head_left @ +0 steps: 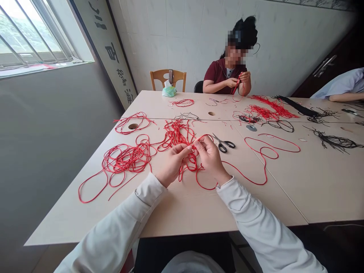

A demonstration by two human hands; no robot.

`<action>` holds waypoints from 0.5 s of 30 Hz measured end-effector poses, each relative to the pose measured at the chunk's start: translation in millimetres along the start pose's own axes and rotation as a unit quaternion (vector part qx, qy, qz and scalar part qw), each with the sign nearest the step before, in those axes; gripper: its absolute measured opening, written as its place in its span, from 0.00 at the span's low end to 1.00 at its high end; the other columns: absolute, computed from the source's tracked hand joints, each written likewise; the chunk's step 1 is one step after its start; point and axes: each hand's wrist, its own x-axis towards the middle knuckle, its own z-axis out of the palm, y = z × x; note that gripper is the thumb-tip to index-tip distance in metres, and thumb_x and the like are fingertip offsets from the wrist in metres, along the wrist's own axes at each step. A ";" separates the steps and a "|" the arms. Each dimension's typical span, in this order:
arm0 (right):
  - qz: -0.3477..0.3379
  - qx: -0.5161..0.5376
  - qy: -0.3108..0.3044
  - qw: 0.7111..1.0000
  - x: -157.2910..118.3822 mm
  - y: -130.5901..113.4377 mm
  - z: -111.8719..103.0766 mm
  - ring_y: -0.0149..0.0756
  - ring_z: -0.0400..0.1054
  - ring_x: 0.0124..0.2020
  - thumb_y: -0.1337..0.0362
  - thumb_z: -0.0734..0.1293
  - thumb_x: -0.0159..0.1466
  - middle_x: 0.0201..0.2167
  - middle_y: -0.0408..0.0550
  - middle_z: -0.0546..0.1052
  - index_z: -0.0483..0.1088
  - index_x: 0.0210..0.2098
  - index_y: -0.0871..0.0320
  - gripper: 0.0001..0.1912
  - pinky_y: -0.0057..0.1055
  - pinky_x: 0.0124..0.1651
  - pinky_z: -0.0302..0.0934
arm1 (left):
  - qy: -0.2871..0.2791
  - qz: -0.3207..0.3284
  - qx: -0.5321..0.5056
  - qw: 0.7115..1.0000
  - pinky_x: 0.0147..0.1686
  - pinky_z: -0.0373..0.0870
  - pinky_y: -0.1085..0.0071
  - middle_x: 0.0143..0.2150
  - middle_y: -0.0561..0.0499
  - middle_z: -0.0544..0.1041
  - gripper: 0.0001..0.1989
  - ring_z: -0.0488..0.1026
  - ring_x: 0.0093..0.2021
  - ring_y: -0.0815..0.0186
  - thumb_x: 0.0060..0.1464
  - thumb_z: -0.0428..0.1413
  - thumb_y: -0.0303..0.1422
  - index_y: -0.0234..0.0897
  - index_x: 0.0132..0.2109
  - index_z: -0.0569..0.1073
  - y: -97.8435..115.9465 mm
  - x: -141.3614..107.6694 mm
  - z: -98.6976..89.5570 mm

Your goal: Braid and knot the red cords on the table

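My left hand (173, 163) and my right hand (209, 157) meet above the middle of the table, and their fingertips pinch a thin red cord (191, 163) between them. A loose knotted section of that cord hangs below my fingers. A long loop of red cord (273, 149) runs off to the right, and a big tangled coil (125, 159) lies to the left. Just beyond my hands sits a heap of twisted red cord (176, 134). Black-handled scissors (223, 143) lie open near my right hand, not touching it.
A co-worker (224, 76) across the pale table (182, 212) holds red cord in both hands. Bundles of black cord (335, 142) and more red strands (270, 108) lie at the far right. A tissue pack (169, 91) stands at the far edge, near a wooden chair (167, 77).
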 end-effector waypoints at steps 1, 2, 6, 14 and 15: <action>0.002 0.000 -0.004 1.000 -0.8 0.0 1.7 0.29 0.59 0.22 0.55 0.60 0.68 0.20 0.38 0.64 0.61 0.34 0.54 0.10 0.27 0.27 0.55 | 0.008 0.005 0.003 1.000 0.18 0.50 0.81 0.24 0.57 0.63 0.15 0.54 0.20 0.79 0.45 0.66 0.38 0.32 0.31 0.71 0.7 -0.1 0.4; 0.007 0.002 -0.005 1.000 -1.7 -0.1 4.1 0.29 0.58 0.21 0.55 0.61 0.68 0.20 0.37 0.64 0.61 0.35 0.54 0.10 0.27 0.26 0.54 | 0.020 0.011 0.005 1.000 0.18 0.49 0.80 0.22 0.58 0.61 0.15 0.51 0.19 0.79 0.44 0.66 0.38 0.33 0.29 0.70 1.1 0.1 0.7; 0.058 0.045 -0.003 0.997 -5.7 -2.2 19.7 0.27 0.51 0.18 0.54 0.62 0.66 0.19 0.35 0.61 0.60 0.38 0.54 0.11 0.26 0.22 0.47 | 0.076 0.037 0.000 0.996 0.17 0.45 0.79 0.19 0.61 0.55 0.18 0.47 0.19 0.78 0.44 0.66 0.40 0.34 0.26 0.65 -1.1 3.6 -0.8; 0.135 0.155 -0.006 0.979 -7.6 -7.2 32.4 0.26 0.48 0.18 0.51 0.64 0.63 0.18 0.34 0.59 0.63 0.40 0.54 0.15 0.25 0.20 0.44 | 0.100 0.060 0.013 0.993 0.18 0.46 0.78 0.19 0.60 0.57 0.17 0.49 0.19 0.78 0.44 0.66 0.40 0.34 0.27 0.67 -2.3 9.6 -9.3; 0.137 0.165 -0.011 0.977 -6.6 -6.2 29.9 0.26 0.48 0.18 0.51 0.65 0.63 0.18 0.34 0.58 0.63 0.39 0.55 0.15 0.24 0.20 0.44 | 0.089 0.055 0.024 0.994 0.18 0.46 0.78 0.20 0.60 0.58 0.17 0.49 0.19 0.78 0.43 0.66 0.39 0.34 0.27 0.67 -1.2 9.3 -9.9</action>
